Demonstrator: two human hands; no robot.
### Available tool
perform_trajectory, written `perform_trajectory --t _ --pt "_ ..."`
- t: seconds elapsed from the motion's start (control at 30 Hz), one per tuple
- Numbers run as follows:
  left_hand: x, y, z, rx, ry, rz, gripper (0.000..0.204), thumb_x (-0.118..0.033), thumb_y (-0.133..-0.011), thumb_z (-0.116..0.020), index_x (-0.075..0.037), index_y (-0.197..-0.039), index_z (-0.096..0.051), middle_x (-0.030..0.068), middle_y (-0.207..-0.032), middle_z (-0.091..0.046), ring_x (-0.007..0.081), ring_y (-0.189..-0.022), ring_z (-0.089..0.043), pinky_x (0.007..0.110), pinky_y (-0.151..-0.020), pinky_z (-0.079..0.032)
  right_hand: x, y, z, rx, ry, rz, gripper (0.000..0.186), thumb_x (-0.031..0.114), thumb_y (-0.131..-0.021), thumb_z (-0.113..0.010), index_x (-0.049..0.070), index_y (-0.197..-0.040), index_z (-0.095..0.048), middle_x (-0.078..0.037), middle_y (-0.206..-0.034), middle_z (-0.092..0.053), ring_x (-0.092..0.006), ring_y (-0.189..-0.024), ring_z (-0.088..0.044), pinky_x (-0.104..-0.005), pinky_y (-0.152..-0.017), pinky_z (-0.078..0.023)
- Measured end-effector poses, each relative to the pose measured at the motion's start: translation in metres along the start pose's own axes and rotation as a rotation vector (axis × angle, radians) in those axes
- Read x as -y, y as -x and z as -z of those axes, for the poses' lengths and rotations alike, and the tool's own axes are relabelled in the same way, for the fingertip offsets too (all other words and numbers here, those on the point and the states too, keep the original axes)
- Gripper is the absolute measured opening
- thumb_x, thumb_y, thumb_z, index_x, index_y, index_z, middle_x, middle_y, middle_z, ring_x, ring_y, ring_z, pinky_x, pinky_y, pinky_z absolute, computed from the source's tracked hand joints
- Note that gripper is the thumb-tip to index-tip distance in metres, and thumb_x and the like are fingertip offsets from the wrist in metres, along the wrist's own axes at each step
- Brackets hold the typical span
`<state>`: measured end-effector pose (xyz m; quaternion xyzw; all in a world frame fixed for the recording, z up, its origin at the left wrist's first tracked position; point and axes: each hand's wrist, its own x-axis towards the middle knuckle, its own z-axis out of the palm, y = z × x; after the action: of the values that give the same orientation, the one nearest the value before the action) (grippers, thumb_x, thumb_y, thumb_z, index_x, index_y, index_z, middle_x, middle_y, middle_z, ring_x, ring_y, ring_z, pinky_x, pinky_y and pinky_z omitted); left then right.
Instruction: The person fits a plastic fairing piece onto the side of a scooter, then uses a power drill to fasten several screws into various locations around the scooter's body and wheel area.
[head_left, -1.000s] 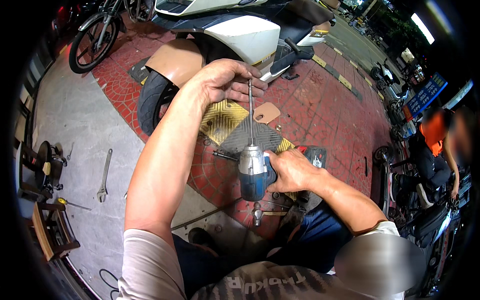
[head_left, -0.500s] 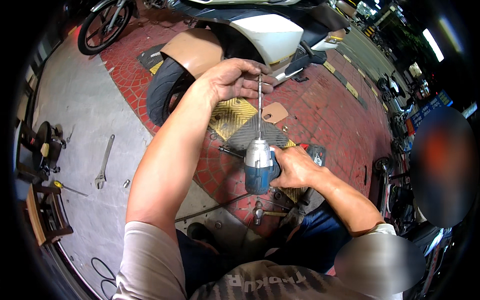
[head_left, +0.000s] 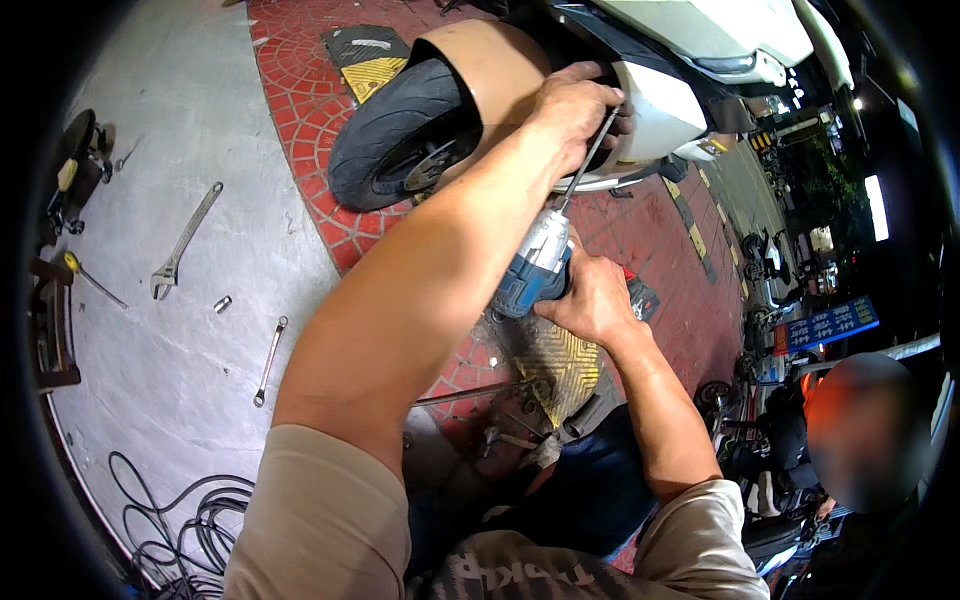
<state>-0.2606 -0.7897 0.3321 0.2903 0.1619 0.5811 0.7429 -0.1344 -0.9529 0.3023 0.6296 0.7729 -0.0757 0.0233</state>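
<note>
My right hand (head_left: pixel 598 297) grips a blue and silver cordless impact driver (head_left: pixel 532 262), which points up and away to the right. A long, thin driver bit (head_left: pixel 590 158) runs from its nose to the fingers of my left hand (head_left: pixel 580 103). Those fingers curl round the bit's far end, close to the white body panel (head_left: pixel 655 105) of a scooter. What the tip touches is hidden by the fingers. Beside my left wrist are the scooter's tan front fender (head_left: pixel 488 68) and black front tyre (head_left: pixel 395 140).
On the grey floor at left lie an adjustable wrench (head_left: pixel 187 240), a socket (head_left: pixel 222 304), a ring spanner (head_left: pixel 270 361), a yellow-handled screwdriver (head_left: pixel 95 280) and a coiled black cable (head_left: pixel 205 520). A hammer (head_left: pixel 508 438) lies by my knees. Another person (head_left: pixel 865 430) is at right.
Both hands and the impact driver have moved up and right, toward the scooter's white panel. The driver now tilts right instead of pointing straight ahead. My view has shifted too.
</note>
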Motion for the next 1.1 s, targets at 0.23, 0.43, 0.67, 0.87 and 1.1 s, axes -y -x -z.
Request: perform_trajectory --t 0.23,0.43,0.67,0.87,1.1 --pt "-0.006 0.003 -0.004 -0.112 0.029 -0.083 0.023 -0.004 -0.093 -0.063 -0.002 -0.116 -0.067 0.0086 -0.086 -0.072 0.0180 -0.066 -0.065 0.032 -0.054 -0.050 0.019 -0.014 -0.006 -0.030 -0.043 -0.009 0.067 0.027 -0.063 -0.086 -0.002 -0.117 -0.058 -0.024 -0.087 -0.073 -0.0443 -0.088 -0.071 -0.0515 -0.080 -0.057" --pt "-0.009 0.004 -0.007 -0.069 0.110 -0.067 0.015 -0.006 -0.095 -0.061 -0.005 -0.109 -0.067 0.0066 -0.086 -0.071 0.0165 -0.069 -0.064 0.031 -0.060 -0.049 0.016 -0.015 -0.003 -0.019 -0.021 -0.007 0.066 0.027 -0.064 -0.087 0.000 -0.117 -0.059 -0.024 -0.087 -0.073 -0.0440 -0.088 -0.071 -0.0514 -0.079 -0.056" --pt "-0.010 -0.002 0.002 0.081 0.181 0.013 0.012 -0.007 -0.098 -0.059 -0.010 -0.108 -0.066 0.0030 -0.090 -0.070 0.0148 -0.074 -0.063 0.030 -0.065 -0.050 0.018 -0.014 0.000 -0.068 -0.038 0.013 0.064 0.021 -0.064 -0.088 -0.002 -0.117 -0.059 -0.024 -0.081 -0.071 -0.0436 -0.083 -0.071 -0.0483 -0.078 -0.056" --pt "-0.005 -0.002 0.004 0.071 0.199 -0.007 0.014 -0.008 -0.099 -0.060 -0.011 -0.112 -0.064 0.0034 -0.092 -0.070 0.0148 -0.074 -0.061 0.031 -0.066 -0.052 0.015 -0.012 0.001 -0.057 -0.011 0.041 0.075 0.024 -0.063 -0.089 -0.003 -0.124 -0.054 -0.025 -0.081 -0.071 -0.0453 -0.084 -0.071 -0.0498 -0.078 -0.056" --pt "-0.006 0.000 0.008 0.124 0.180 -0.010 0.020 -0.009 -0.100 -0.060 -0.012 -0.119 -0.063 0.0029 -0.094 -0.070 0.0142 -0.075 -0.061 0.031 -0.067 -0.052 0.011 -0.015 -0.004 -0.063 0.036 0.033 0.074 0.024 -0.064 -0.089 -0.003 -0.123 -0.055 -0.025 -0.083 -0.071 -0.0464 -0.086 -0.070 -0.0510 -0.078 -0.056"
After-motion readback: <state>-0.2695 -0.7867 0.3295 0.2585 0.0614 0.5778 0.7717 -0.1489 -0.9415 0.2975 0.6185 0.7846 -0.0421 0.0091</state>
